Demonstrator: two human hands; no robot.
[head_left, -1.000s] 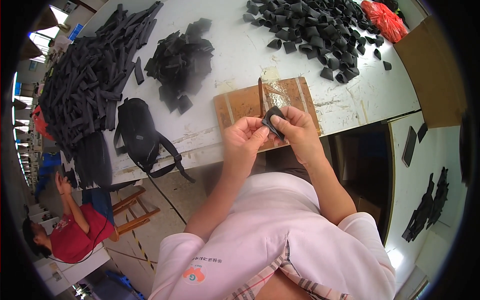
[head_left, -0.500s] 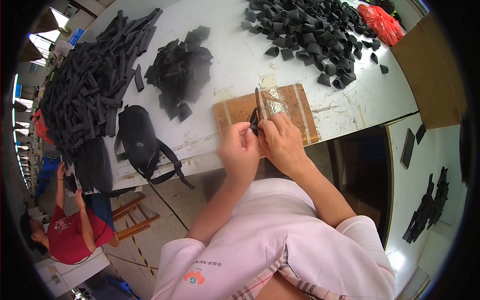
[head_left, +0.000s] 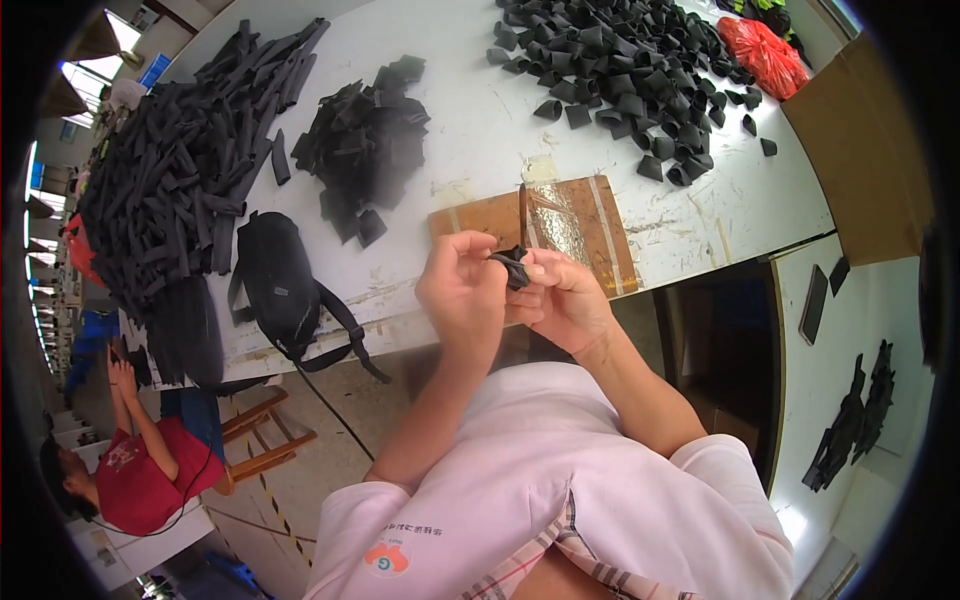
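Item, one: a small black piece (head_left: 514, 266), being held in the centre of the frame, crumpled and bunched between both hands just off the near edge of a brown board (head_left: 485, 212).

Item, two hands: the left hand (head_left: 460, 295) is pinching the piece from one side, its fingertips closing on the edge; the right hand (head_left: 570, 305) is gripping the other side between thumb and curled fingers.

Change noted: half a second ago both hands were bearing the piece down against the dark upright strip (head_left: 523, 212) on the board; now they are drawing it clear and the strip is standing free. To my eye, the step at the strip is finishing and the fingers are taking over the shaping, perhaps turning the piece.

Stock on the white table (head_left: 470, 120): long dark strips (head_left: 190, 150) are lying heaped at upper left; flat black pieces (head_left: 365, 140) are piling at upper centre; short black tubes (head_left: 640, 90) are spreading across upper right.
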